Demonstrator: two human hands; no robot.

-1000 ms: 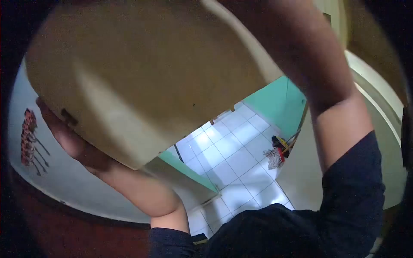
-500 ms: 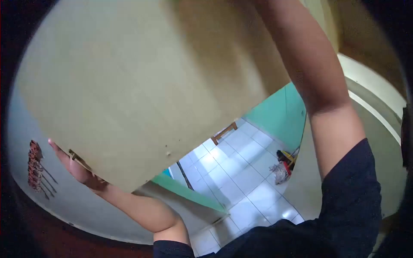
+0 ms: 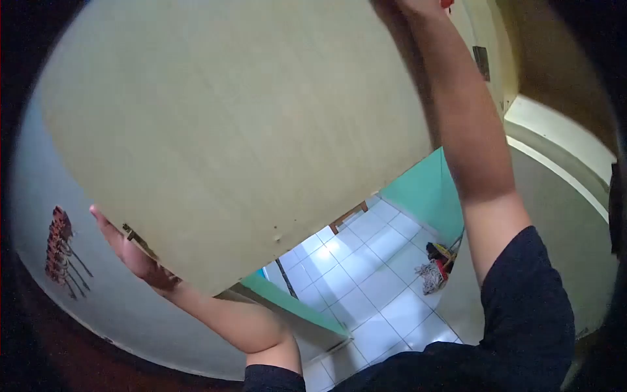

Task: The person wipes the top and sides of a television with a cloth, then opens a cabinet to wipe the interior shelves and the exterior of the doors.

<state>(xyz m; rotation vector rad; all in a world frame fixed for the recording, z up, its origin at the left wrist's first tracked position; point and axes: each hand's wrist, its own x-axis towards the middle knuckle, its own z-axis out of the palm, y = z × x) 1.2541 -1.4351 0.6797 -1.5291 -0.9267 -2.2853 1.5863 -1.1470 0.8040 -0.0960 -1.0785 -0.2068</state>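
A large cream door panel [image 3: 228,130] fills the upper middle of the head view, standing at a slant. My left hand [image 3: 134,255] is at its lower left edge, palm against the side, one fingertip stretched upward along it. Beside that palm, a small metal fitting [image 3: 138,240] sits on the panel's edge. My right arm reaches up along the panel's right side. Only the base of my right hand [image 3: 421,6] shows at the top border, its fingers out of frame. A small red thing [image 3: 446,3] is next to it, too cut off to name.
A dark metal plate [image 3: 481,63] is on the cream frame at the upper right. Below lie white floor tiles [image 3: 366,281] between green walls [image 3: 424,189]. A bundle with grey strands [image 3: 432,277] rests on the floor. Reddish hooks [image 3: 59,245] hang on the left wall.
The panel and both arms sit slightly lower in view. My right hand's base and the red thing have come into sight at the top. The dark shadow on the panel has shrunk rightward.
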